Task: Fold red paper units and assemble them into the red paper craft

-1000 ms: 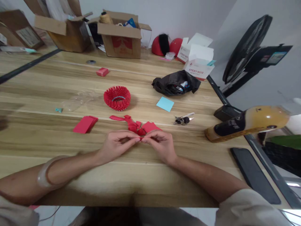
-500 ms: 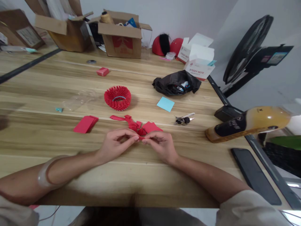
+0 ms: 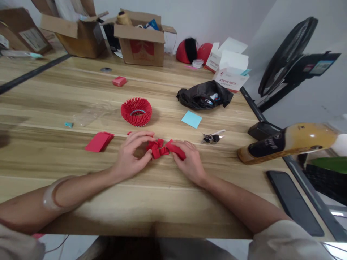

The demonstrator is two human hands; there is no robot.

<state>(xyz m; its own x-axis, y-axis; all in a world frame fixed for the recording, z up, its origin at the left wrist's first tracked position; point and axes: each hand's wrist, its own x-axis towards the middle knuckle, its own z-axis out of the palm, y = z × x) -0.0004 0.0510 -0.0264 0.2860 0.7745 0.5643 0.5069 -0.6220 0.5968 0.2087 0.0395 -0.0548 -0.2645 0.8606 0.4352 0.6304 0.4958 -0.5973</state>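
My left hand (image 3: 132,154) curves beside a small pile of folded red paper pieces (image 3: 155,150), thumb and fingers apart, the thumb tip close to the pile. My right hand (image 3: 189,159) has its fingers over red paper (image 3: 176,148) and pinches it; the paper bends up under them. Part of this paper is hidden by the fingers. Beyond the hands sits a bowl (image 3: 136,112) built from many folded red paper pieces, with a pale blue ring inside. A stack of red paper slips (image 3: 99,142) lies left of my left hand.
Around the work lie a blue sticky note (image 3: 191,119), keys (image 3: 212,138), a black plastic bag (image 3: 204,95) and a red packet (image 3: 119,81). At the right are a drink bottle (image 3: 282,142) and a phone (image 3: 294,202). Cardboard boxes (image 3: 142,47) line the back.
Both hands were pinching a small red piece together between them. They have since moved apart, the left to the pile's left side and the right onto the red paper.
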